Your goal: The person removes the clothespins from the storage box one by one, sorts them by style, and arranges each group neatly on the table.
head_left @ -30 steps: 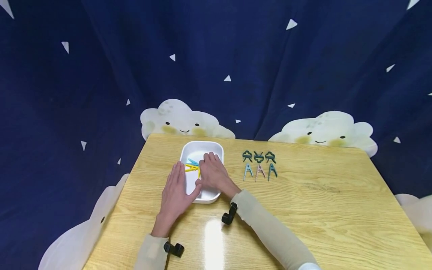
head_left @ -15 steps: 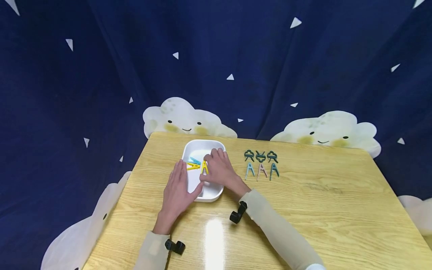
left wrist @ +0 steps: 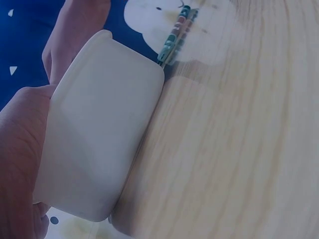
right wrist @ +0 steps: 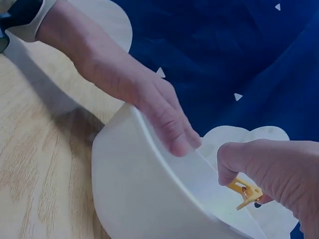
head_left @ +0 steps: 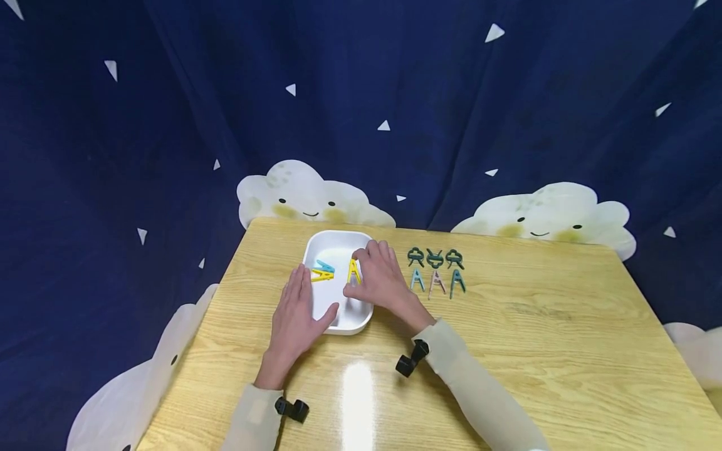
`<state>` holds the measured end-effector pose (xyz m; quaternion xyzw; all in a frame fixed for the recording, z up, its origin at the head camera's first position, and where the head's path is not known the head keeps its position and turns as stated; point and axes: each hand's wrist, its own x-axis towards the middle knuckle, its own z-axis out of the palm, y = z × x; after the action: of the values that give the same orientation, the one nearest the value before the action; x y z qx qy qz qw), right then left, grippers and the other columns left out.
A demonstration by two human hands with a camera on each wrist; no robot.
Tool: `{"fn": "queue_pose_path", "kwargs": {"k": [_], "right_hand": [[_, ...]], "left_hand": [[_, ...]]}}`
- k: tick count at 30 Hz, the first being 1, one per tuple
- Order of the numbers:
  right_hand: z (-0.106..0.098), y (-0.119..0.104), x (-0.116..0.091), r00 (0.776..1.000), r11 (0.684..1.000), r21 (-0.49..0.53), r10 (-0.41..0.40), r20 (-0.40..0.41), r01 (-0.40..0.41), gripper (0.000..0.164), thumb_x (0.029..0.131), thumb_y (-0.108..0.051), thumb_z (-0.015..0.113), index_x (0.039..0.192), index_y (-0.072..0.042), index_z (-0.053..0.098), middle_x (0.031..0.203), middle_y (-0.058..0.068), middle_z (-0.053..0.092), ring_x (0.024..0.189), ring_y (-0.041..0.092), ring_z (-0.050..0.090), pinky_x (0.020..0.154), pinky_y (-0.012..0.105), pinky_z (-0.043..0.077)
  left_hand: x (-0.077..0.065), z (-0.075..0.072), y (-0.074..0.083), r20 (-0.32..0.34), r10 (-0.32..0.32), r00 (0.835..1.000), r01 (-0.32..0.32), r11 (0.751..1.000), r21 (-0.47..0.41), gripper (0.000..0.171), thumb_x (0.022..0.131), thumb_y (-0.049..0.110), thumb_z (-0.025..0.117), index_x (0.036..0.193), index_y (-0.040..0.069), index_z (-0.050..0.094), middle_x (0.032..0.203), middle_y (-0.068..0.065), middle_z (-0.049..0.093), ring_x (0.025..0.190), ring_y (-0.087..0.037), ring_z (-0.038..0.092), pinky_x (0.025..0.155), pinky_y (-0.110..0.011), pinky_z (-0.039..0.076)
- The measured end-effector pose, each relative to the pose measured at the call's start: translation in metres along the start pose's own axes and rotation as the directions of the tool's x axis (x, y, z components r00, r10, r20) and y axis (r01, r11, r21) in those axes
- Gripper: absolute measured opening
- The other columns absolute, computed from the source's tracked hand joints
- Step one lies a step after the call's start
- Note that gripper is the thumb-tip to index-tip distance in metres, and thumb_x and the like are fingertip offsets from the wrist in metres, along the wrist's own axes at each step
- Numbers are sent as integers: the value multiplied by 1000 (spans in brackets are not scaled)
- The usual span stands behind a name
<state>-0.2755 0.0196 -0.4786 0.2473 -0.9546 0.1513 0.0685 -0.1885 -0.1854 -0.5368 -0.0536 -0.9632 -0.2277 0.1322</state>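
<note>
In the head view my right hand (head_left: 386,279) pinches a yellow clothespin (head_left: 353,270) between thumb and fingers, over the right side of a white plastic tub (head_left: 345,330). The right wrist view shows that clothespin (right wrist: 245,191) above the tub's rim. My left hand (head_left: 294,321) rests on the tub's left edge, fingers straight and thumb spread across the near left corner. Inside the tub, beside those fingers, lie a light blue clothespin (head_left: 325,266) and a second yellow clothespin (head_left: 323,275). The tub's outer wall (left wrist: 102,124) fills much of the left wrist view.
Right of the tub, a front row on the wooden table (head_left: 541,338) has a light blue clothespin (head_left: 417,280), a pink one (head_left: 437,283) and a dark teal one (head_left: 457,282). Behind them lie several dark green clips (head_left: 435,259). A blue curtain (head_left: 338,94) hangs beyond.
My right hand has drawn rightward inside the tub with the yellow clothespin, apart from the other two. The left hand stays on the tub's edge.
</note>
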Motion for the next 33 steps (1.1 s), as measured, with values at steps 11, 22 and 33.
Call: {"fn": "queue_pose_path", "kwargs": {"k": [11,22,33], "right_hand": [[-14,9,-16,999,999,6,49,-2,-49,67,69,-49,78,120,-6,69,100,4,47,94,26,36,83,37,33],[-23,23,-39,996,996,50,78,-35,-76,67,70,-46,81,119,-3,71,100,6,52,98,28,40,86,39,36],[-22,40,-57,990,988,69,138,-35,-135,65,67,-43,81,119,-5,72,101,7,54,97,29,40,84,40,38]], "left_hand": [[0,0,0,10,-7,1000,7,1000,0,104,95,62,62,163,-5,22,172,-20,20,161,-32,15,129,-50,22],[2,1,-1,4,0,1000,0,1000,0,105,94,62,62,163,-6,22,172,-21,20,159,-35,19,128,-50,22],[1,0,0,30,-24,999,24,1000,2,106,94,64,61,164,-4,20,172,-20,19,161,-33,15,129,-49,21]]}}
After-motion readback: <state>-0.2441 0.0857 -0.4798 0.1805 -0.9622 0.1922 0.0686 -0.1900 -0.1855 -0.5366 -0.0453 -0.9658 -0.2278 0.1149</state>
